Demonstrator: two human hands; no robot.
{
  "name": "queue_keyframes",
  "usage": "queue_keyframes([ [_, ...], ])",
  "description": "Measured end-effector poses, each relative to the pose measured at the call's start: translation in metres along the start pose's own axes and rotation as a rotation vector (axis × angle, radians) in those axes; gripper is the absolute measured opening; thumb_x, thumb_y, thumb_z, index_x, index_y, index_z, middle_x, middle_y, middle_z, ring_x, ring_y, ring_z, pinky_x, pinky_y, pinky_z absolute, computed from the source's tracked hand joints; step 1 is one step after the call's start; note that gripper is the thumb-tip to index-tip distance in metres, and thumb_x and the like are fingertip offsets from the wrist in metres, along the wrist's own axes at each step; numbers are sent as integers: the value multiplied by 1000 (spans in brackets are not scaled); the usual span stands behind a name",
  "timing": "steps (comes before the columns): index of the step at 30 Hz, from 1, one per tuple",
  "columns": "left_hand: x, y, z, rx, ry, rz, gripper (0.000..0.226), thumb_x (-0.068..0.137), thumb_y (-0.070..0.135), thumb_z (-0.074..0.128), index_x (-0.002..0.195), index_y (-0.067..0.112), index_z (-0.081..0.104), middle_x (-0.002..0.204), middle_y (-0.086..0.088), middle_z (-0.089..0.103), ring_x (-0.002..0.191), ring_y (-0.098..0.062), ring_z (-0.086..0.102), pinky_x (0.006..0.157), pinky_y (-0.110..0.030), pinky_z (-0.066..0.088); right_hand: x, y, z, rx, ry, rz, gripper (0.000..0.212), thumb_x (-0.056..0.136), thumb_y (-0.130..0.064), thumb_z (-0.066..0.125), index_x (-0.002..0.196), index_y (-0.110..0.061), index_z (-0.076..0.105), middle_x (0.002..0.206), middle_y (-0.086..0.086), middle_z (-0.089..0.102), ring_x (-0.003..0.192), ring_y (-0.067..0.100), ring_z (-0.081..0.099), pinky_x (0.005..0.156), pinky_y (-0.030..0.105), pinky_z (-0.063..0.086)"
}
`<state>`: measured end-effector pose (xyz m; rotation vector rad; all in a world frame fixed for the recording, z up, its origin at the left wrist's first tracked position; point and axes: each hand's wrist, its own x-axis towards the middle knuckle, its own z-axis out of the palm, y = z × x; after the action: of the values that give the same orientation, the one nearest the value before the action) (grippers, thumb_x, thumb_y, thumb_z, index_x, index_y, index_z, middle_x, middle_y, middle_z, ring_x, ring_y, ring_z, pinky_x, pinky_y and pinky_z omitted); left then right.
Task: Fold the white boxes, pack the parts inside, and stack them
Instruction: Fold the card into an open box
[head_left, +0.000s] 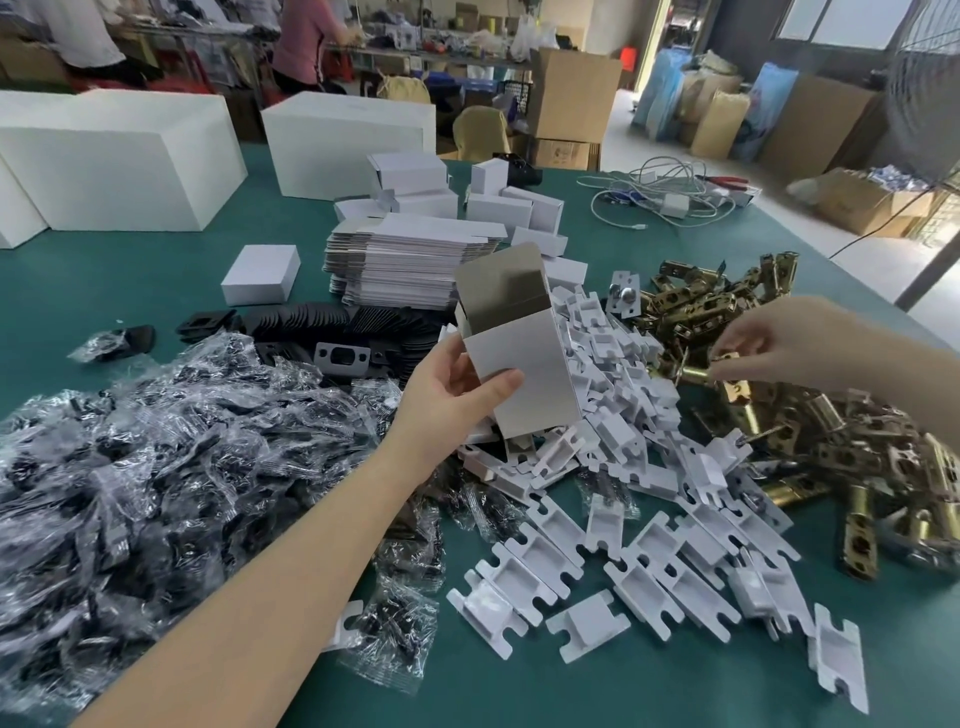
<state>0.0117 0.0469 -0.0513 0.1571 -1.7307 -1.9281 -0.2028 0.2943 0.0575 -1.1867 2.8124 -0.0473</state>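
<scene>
My left hand (457, 387) grips a folded white box (524, 358) with its top flap standing open, held above the pile of white cardboard inserts (623, 467). My right hand (769, 338) pinches a brass latch part (719, 371) at the top of the brass latch heap (831, 441). A stack of flat unfolded box blanks (410, 260) lies behind the held box. Several folded white boxes (498, 208) are piled further back, and one closed box (261, 274) stands alone to the left.
Clear bags of black screws (156, 457) cover the left of the green table (130, 291). Black plates (311, 322) lie behind them. Large white cartons (119, 156) stand at the back left, tangled white cables (670, 197) at the back right. People work at far benches.
</scene>
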Motion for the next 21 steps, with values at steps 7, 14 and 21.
queue_keyframes([
  [7, -2, 7, 2, 10, 34, 55, 49, 83, 24, 74, 128, 35, 55, 110, 13, 71, 100, -8, 69, 75, -22, 57, -39, -14, -48, 307, 325, -35, 46, 63, -58, 65, 89, -21, 73, 61, -7, 68, 66, 22, 66, 52, 23, 43],
  [14, -3, 8, 2, 82, -100, 21, 57, 85, 10, 74, 127, 42, 55, 116, -4, 71, 104, -16, 69, 81, -31, 58, -43, -106, -83, 796, 440, -406, 22, 72, -38, 70, 89, -24, 67, 78, -20, 72, 67, -4, 63, 67, 11, 52],
  [21, -2, 3, 0, 127, -73, -24, 44, 82, 7, 77, 115, 32, 60, 107, 1, 74, 95, -13, 72, 70, -24, 57, -19, -149, -73, 483, 259, -488, 18, 71, -46, 67, 84, -34, 64, 65, -38, 62, 58, -5, 53, 57, 9, 45],
])
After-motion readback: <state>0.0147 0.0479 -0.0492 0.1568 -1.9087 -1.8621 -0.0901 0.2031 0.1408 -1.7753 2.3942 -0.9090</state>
